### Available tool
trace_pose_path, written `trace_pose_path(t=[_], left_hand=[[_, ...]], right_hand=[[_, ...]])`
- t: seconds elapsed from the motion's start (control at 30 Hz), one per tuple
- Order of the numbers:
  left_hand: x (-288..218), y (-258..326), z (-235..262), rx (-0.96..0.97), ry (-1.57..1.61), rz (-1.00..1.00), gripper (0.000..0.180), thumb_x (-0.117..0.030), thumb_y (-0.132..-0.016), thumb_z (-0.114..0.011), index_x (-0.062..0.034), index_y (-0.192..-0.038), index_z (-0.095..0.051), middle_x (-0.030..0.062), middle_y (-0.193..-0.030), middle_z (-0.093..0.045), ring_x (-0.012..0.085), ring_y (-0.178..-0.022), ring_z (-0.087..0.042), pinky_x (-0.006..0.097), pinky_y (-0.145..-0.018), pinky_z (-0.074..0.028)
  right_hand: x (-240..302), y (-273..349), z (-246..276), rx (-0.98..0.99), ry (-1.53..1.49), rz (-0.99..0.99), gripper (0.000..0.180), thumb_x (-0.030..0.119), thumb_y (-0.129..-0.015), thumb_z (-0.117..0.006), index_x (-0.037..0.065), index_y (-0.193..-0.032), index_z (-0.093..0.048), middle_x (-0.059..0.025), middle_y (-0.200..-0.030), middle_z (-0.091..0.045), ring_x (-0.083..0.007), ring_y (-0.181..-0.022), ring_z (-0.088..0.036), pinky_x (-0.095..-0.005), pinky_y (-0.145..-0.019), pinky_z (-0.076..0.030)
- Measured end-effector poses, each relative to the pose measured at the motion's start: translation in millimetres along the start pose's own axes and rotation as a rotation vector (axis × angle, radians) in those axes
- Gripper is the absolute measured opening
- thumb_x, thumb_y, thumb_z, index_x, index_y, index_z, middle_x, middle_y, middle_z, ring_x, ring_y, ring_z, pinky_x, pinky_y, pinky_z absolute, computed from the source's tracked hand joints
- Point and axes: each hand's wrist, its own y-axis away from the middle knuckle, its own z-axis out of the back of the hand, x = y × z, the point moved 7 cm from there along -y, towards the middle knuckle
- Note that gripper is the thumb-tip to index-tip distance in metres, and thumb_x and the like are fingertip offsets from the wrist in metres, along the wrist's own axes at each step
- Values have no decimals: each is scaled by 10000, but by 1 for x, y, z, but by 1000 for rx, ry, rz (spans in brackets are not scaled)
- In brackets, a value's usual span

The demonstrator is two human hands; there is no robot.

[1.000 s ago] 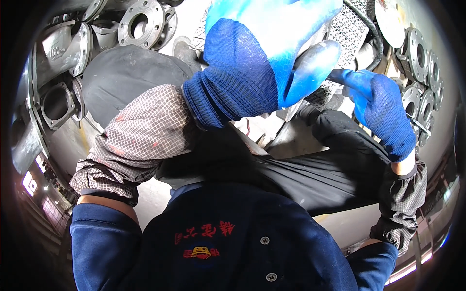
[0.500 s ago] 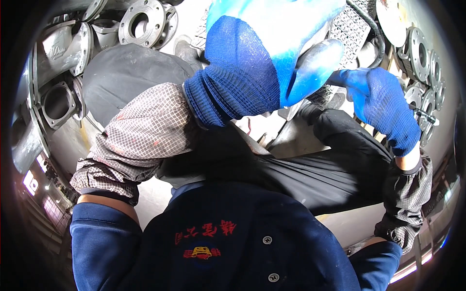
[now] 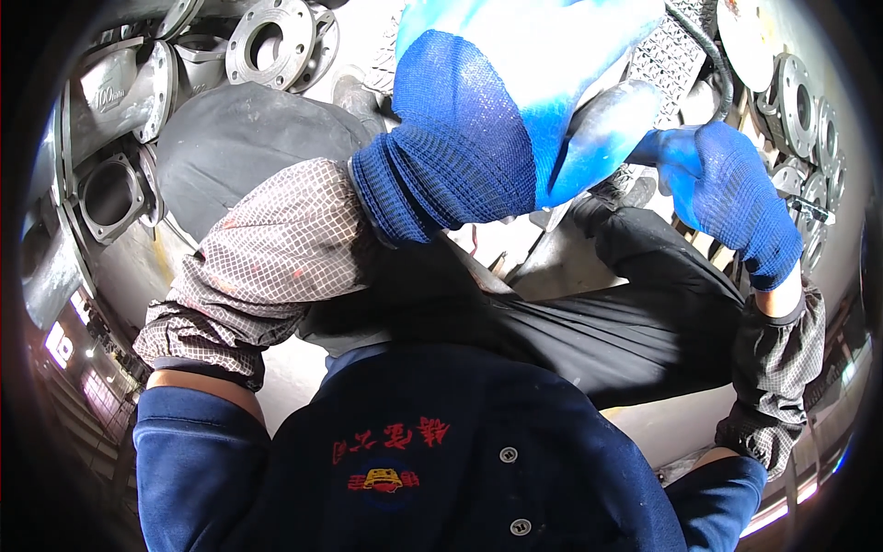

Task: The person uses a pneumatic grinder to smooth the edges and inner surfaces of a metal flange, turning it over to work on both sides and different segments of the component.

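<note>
We see our left hand [image 3: 497, 101] in its blue knit glove lifted close to the camera, grip hidden, so we cannot tell, while our gloved right hand [image 3: 727, 198] curls near round grey metal flanges [image 3: 800, 110].

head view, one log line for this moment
left hand: gloved, raised near camera | right hand: gloved, hold unclear | metal flanges: behind

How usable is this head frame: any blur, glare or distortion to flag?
Head view: the left glove sits close to the lens, blurred and overexposed on its pale palm, hiding much of the scene; the right glove is sharper; fisheye bending curves the flanges near the dark rim.
</note>
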Motion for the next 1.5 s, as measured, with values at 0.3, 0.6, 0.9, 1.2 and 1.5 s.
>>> trace_pose_path(t=[0.3, 0.6, 0.9, 1.2, 1.5], left_hand=[[-8, -2, 3, -130, -39, -174, 760, -393, -654, -739, 32, -1243, -516, 224, -1163, -574, 386, -1043, -582, 461, -905, -463], [-1, -14, 19, -196, -97, -133, 491, -269, -737, -674, -16, -1150, -594, 179, -986, -631, 337, -853, -624, 402, -749, -503], [16, -30, 12, -64, -38, 140, 336, -200, -799, -621, -62, -1105, -635, 158, -905, -662, 304, -766, -649, 364, -668, -523], [17, -47, 6, -72, -56, 59, 322, -190, -796, -596, -93, -1100, -640, 180, -944, -647, 334, -845, -629, 397, -750, -507], [28, -50, 11, -116, -108, 85, 262, -205, -804, -611, -104, -1040, -665, 163, -940, -641, 336, -848, -618, 393, -735, -511]], right_hand=[[-12, 6, -5, 3, 27, -43, 258, 65, -810, -501, 119, -941, -716, -156, -546, -536, -310, -497, -550, -408, -524, -478], [-39, 20, 3, -232, -377, -148, 346, -65, -806, -508, 70, -1079, -673, -128, -871, -679, -154, -677, -622, -262, -671, -511], [-34, 17, -1, -539, 39, -176, 355, 16, -790, -573, 152, -1104, -667, -102, -874, -646, -260, -723, -628, -320, -687, -520], [-31, 11, -11, -531, 27, -141, 437, -12, -743, -566, 176, -1127, -654, -79, -757, -615, -245, -617, -613, -327, -595, -525], [-35, 4, -18, -542, 21, -108, 441, -29, -731, -573, 161, -1121, -658, -69, -773, -638, -232, -636, -632, -334, -606, -533]])
